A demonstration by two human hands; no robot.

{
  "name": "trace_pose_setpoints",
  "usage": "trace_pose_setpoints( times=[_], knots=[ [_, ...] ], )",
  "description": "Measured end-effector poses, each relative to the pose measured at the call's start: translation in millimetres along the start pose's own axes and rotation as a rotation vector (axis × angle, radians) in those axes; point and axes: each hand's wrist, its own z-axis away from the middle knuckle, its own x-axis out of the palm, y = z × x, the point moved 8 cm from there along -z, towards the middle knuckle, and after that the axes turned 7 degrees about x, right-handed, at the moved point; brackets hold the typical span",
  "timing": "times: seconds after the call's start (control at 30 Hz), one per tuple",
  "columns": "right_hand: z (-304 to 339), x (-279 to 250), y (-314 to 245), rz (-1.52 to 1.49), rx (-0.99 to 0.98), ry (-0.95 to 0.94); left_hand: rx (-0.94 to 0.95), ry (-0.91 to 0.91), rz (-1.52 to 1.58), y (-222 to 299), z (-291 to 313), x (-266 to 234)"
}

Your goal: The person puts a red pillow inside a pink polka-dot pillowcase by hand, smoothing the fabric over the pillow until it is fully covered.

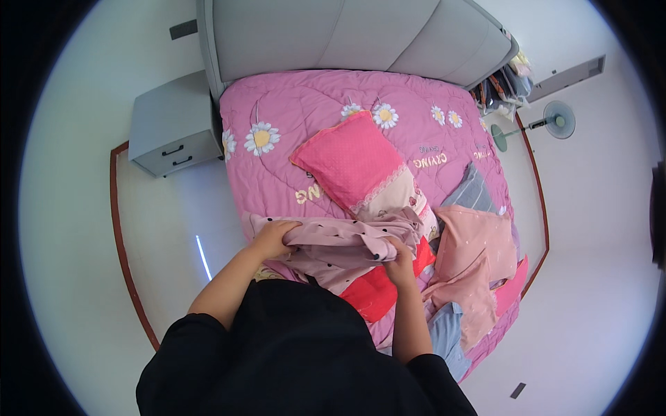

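Note:
Stretched between my hands is a pale pink cloth with dark dots (329,236), bunched in folds; whether it is a pillowcase I cannot tell. My left hand (276,239) is closed on its left end, the thumb on top. At the other end my right hand (399,262) grips a folded edge. Just beyond the cloth lies a bright pink pillow or pillowcase (357,156) with a lace-trimmed, patterned pale end. Below the dotted cloth a red fabric piece (371,292) shows, partly covered by it.
All this lies on a bed with a pink daisy-print quilt (267,180) and grey headboard (361,31). Salmon-pink cases (475,243), a grey striped one (470,188) and a blue-grey cloth (447,336) are heaped right. A grey nightstand (173,125) stands left, a fan (558,120) far right.

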Motion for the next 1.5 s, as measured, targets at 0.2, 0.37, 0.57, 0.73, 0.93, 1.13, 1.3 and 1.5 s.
trace_pose_setpoints(
  times=[0.2,0.37,0.57,0.73,0.93,1.13,1.3,1.5],
  knots=[
    [-5,-73,-28,-0.208,0.042,0.220,-0.029,-0.119,0.033,65,-25,-27],
    [-11,-131,-109,-0.338,-0.134,0.380,0.066,-0.138,-0.002,163,-57,-75],
    [11,-123,-89,0.126,-0.250,0.981,0.025,-0.098,-0.002,174,-71,-69],
    [35,-28,38,-0.164,0.118,0.661,-0.078,-0.014,-0.066,155,-71,-51],
    [25,10,2,-0.334,0.065,0.681,-0.034,-0.025,-0.030,167,-74,-23],
    [23,-34,-22,-0.076,0.010,0.875,-0.037,-0.025,0.264,203,-108,-14],
    [29,-89,3,-0.393,0.033,0.891,-0.020,-0.036,0.443,229,-138,26],
    [77,-76,88,-0.588,0.239,0.861,-0.086,-0.153,0.404,249,-121,85]
  ],
)
